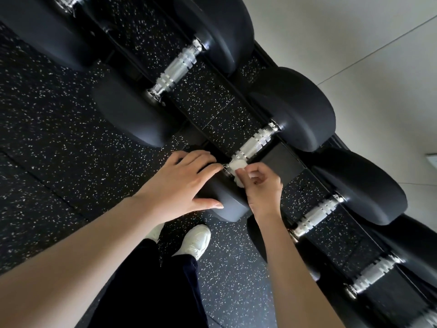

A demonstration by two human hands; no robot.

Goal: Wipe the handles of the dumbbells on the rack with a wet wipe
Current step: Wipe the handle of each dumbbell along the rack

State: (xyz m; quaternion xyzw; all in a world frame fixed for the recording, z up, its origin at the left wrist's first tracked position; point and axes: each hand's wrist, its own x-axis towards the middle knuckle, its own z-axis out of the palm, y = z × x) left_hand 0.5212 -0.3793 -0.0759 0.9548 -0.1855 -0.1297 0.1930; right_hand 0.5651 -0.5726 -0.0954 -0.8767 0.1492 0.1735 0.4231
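Observation:
A row of black dumbbells lies across a rack that runs from upper left to lower right. The middle dumbbell has a knurled silver handle [254,144]. My right hand [262,185] pinches a white wet wipe [236,165] against the near end of that handle. My left hand [184,183] rests with spread fingers on the near black head [224,202] of the same dumbbell. The far head [298,107] of this dumbbell sits by the wall.
Other dumbbell handles show at upper left [176,68] and lower right [316,214], [373,273]. The black rack [283,159] stands against a pale wall [354,43]. Speckled black rubber floor [59,138] lies to the left. My white shoe [196,240] stands below the rack.

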